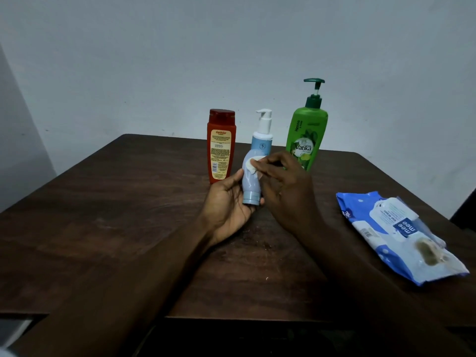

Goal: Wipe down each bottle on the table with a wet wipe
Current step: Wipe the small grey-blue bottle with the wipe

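Mid-wipe: left hand (229, 202) grips the pale blue plastic pump bottle (255, 171), right hand (280, 181) pinches a white wet wipe (253, 164) against it. Next, I'd guess: rotate it to cover the rest, then the red flip-cap bottle (221, 145) and green pump bottle (306, 135).

Left tabletop (103, 215) open; red btl (221, 148), green btl (307, 135) block rear, wipes pack (386, 228) right.

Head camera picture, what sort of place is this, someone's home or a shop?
Most likely a plain room at home. A dark wooden table stands before a bare pale wall, and on it are a red bottle, a green pump bottle and a pack of wet wipes.
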Demonstrator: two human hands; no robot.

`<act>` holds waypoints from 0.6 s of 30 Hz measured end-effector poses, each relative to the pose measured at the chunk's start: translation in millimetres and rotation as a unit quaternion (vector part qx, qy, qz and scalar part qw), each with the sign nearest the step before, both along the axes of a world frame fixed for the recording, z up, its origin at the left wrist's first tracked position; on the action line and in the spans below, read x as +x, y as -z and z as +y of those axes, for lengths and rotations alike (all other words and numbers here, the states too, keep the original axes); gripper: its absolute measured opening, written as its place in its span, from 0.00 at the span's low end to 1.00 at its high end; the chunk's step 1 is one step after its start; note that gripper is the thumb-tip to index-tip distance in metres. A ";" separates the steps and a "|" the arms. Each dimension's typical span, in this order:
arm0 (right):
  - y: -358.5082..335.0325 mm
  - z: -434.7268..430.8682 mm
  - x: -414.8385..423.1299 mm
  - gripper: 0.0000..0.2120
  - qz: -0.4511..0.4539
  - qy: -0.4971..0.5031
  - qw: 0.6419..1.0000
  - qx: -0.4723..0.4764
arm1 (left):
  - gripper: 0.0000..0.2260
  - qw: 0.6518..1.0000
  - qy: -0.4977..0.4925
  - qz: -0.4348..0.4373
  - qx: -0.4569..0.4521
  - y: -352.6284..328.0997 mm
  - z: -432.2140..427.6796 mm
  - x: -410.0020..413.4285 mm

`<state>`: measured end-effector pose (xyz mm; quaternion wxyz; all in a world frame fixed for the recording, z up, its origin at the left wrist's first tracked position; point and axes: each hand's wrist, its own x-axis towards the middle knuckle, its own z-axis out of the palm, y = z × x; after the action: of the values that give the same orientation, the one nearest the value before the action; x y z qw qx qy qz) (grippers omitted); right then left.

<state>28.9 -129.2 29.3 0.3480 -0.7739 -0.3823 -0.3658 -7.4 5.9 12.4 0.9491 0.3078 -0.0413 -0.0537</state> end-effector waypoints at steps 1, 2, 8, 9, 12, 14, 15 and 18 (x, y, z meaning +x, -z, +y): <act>0.4 1.7 -3.6 0.15 -0.001 -0.002 1.000 -0.017 | 0.21 1.000 -0.001 0.000 -0.015 1.0 1.8 1.2; 1.1 3.1 -7.3 0.15 -0.001 -0.009 1.000 -0.030 | 0.22 1.000 0.002 -0.001 -0.023 2.0 3.5 2.3; 8.4 10.2 -14.9 0.16 -0.008 -0.057 0.994 -0.092 | 0.22 0.999 -0.009 0.008 -0.031 0.7 11.6 1.4; 8.9 10.0 -13.2 0.16 -0.015 -0.057 0.993 -0.101 | 0.23 0.999 -0.012 0.011 -0.040 0.3 12.6 2.2; 8.7 7.5 -9.3 0.15 -0.028 -0.061 0.993 -0.102 | 0.27 0.998 -0.015 0.011 -0.061 1.1 15.6 7.0; 7.9 4.9 -8.5 0.13 -0.033 -0.061 0.995 -0.078 | 0.28 0.998 -0.016 0.009 -0.061 1.2 14.7 7.9; 7.1 4.0 -8.2 0.13 -0.036 -0.055 0.996 -0.065 | 0.28 0.998 -0.016 0.009 -0.059 0.9 13.3 8.0; 2.2 1.6 -5.9 0.11 -0.040 -0.031 0.998 -0.020 | 0.22 0.999 -0.007 0.008 -0.034 1.7 6.7 8.9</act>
<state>23.0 -127.6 27.1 0.3279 -0.7531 -0.4274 -0.3777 1.5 12.6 10.6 0.9597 0.2749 -0.0334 -0.0482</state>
